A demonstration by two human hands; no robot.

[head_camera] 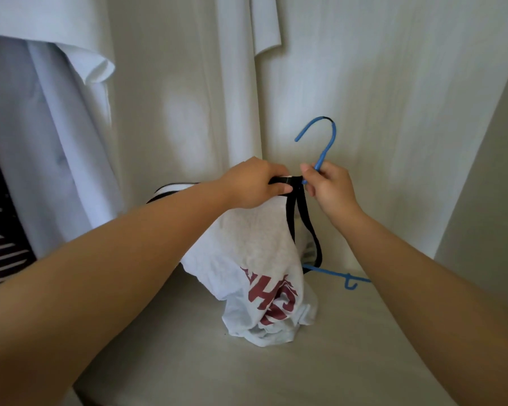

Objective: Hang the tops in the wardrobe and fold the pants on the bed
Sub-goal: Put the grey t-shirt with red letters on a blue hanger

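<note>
Near the back corner of the pale wardrobe shelf point(349, 361), the left hand point(255, 184) curls its fingers round the black neckband point(285, 180) of a white top with dark red lettering point(247, 259). The right hand point(330, 187) pinches the stem of a thin blue hanger point(324, 153) just under its hook. The top droops from the neckband with its hem bunched on the shelf, and white garments point(71, 118) hang at the left edge.

Both arms stretched forward, hands close together; left hand point(255, 184) gripped the top point(247, 247) by its collar, fingers point(277, 189) curled; right hand point(330, 187) pinched the hanger point(324, 153) at its neck.
</note>
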